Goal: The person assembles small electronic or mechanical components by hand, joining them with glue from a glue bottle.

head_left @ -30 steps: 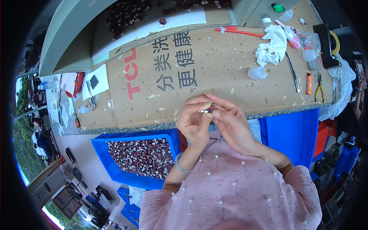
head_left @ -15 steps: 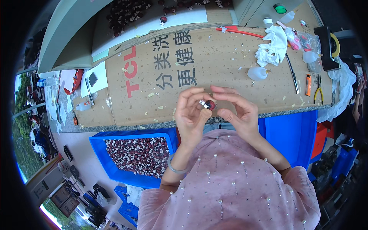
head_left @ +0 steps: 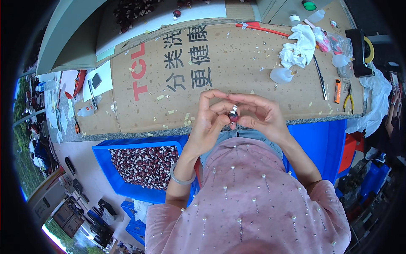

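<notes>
Between my two hands, just in front of my body at the table's near edge, is a small figurine (head_left: 233,114) in dark red, black and white. Its white part points up and away from me. My left hand (head_left: 208,123) pinches it from the left with thumb and bent fingers. From the other side my right hand (head_left: 267,118) has its thumb against it, with the fingers arched over towards the left fingertips. The fingers partly hide the figurine's lower end.
A blue bin (head_left: 139,192) holding many similar figurines stands left below the table. A cardboard sheet (head_left: 237,55) covers the tabletop, with scraps, a squeeze bottle (head_left: 282,75), white cloth (head_left: 299,44), a pen (head_left: 320,78), an orange lighter (head_left: 337,91) and pliers (head_left: 348,101). More figurines (head_left: 131,12) lie in the cabinet.
The figurine has turned in my fingers, its white part swinging from the left to upright. My right thumb has closed in on it. The whole view has shifted slightly.
</notes>
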Demonstrator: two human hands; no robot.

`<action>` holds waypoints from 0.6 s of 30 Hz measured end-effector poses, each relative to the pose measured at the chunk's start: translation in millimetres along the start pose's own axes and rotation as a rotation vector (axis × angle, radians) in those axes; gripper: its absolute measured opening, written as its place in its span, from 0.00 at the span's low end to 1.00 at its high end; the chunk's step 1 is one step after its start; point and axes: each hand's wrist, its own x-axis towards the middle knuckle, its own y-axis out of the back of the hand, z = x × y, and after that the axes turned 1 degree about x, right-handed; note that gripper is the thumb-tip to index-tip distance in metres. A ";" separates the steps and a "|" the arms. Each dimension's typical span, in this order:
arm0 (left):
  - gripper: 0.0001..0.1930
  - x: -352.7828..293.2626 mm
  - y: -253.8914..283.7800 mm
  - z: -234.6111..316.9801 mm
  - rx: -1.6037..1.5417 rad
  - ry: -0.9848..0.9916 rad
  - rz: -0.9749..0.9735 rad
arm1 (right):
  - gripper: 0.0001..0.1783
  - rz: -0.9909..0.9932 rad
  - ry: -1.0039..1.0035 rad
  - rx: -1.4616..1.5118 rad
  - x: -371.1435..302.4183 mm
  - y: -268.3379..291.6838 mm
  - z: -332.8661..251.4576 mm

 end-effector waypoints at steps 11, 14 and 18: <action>0.24 2.8 -0.5 -5.2 0.027 -0.031 0.008 | 0.15 0.096 0.463 -0.684 2.9 -3.4 1.4; 0.27 1.1 -9.0 -10.7 0.065 -0.129 0.080 | 0.15 0.183 0.591 -0.754 4.0 -2.7 3.8; 0.28 -4.2 -23.9 -25.2 0.099 -0.215 0.222 | 0.16 0.224 0.596 -0.682 3.9 -2.2 3.3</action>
